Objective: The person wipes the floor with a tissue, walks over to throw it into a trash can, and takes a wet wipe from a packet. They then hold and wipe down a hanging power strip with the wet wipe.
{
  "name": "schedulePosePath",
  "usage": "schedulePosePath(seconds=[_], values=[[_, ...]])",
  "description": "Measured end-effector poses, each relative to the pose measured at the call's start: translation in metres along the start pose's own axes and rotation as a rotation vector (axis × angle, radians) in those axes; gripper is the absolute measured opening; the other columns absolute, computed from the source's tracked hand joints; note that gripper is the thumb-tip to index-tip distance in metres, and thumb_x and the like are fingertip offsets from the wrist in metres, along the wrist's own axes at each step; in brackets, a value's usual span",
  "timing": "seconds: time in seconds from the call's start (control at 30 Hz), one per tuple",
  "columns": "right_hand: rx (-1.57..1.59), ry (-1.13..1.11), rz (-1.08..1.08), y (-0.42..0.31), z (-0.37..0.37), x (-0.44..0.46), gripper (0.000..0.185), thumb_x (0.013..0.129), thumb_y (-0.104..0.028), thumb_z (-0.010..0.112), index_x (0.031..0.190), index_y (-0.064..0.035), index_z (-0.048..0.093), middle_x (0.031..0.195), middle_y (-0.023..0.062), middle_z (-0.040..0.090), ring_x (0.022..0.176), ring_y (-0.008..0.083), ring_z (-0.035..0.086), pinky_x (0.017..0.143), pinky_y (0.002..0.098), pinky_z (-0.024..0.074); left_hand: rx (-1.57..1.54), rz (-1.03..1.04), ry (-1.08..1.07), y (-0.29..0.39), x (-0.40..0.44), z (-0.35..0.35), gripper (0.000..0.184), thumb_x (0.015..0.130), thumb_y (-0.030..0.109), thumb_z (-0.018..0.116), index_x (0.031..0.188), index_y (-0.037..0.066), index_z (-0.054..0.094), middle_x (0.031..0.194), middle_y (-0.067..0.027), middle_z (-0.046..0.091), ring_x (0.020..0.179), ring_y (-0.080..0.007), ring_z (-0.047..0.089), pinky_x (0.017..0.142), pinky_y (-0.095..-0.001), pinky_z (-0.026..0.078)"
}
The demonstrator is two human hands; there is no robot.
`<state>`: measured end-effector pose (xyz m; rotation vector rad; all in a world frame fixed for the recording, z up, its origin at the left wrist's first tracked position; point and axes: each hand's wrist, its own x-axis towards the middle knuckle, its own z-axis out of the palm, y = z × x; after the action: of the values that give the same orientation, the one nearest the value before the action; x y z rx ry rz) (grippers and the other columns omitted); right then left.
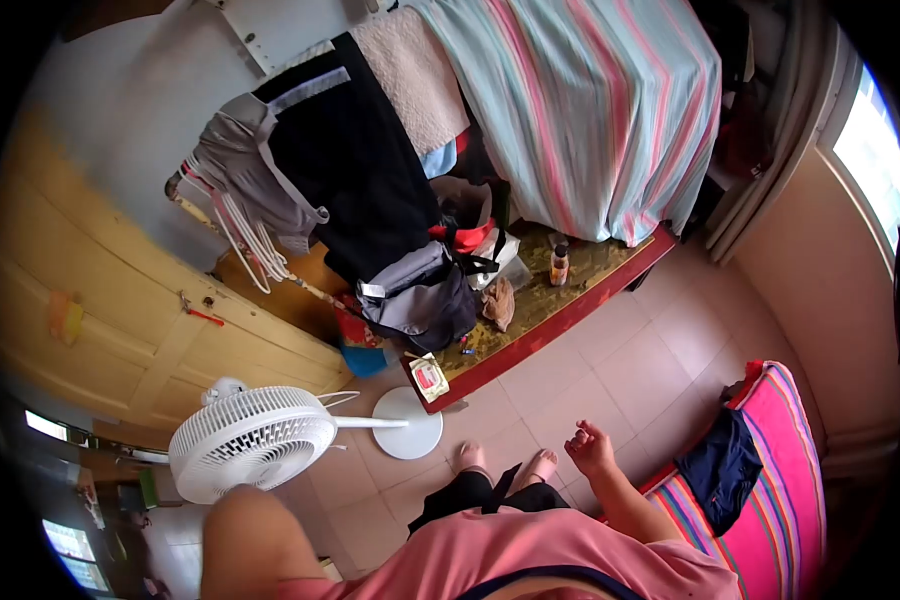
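Note:
My right hand is raised over the tiled floor, with its fingers loosely curled and somewhat apart. Nothing shows in it. It touches no object, and the striped pink cover with dark blue cloth on it lies to its right. On the other side, my left arm is bent beside a white standing fan. The left hand itself is hidden. The fan is tilted across the view, and its round base rests on the floor.
A low red-edged table ahead holds an open dark bag, a small bottle and a crumpled brown bag. Clothes and white hangers hang near a yellow door. A striped cloth drapes behind.

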<state>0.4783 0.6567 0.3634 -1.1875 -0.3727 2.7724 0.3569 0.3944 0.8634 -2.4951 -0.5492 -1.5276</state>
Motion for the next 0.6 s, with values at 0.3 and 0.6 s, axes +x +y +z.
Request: schedulePosePath(seconds=[0.3,0.6], values=[[0.029,0.235,-0.026,0.049,-0.013,-0.020,0.011,0.086,-0.020,0.057,0.089,-0.0099,0.055,0.054,-0.0040,0.040,0.051,0.0110,0.038,0.065,0.0291,0.0372,0.718,-1.316,1.004,-0.102,-0.318,0.010,0.007,0.090,0.004,0.054,0.089,-0.002,0.058,0.076,-0.0077,0.059,0.071,-0.0172,0.056,0.064,-0.0262,0.046],[0.031,0.498,0.092,0.106,-0.071,-0.031,0.013,0.087,-0.020,0.058,0.090,-0.0069,0.058,0.058,-0.0013,0.043,0.056,0.0126,0.042,0.063,0.0272,0.0374,0.555,-2.296,1.428,-0.038,-0.690,0.144,0.011,0.089,0.008,0.053,0.093,0.001,0.061,0.069,-0.0015,0.057,0.057,-0.0078,0.053,0.052,-0.0227,0.044]])
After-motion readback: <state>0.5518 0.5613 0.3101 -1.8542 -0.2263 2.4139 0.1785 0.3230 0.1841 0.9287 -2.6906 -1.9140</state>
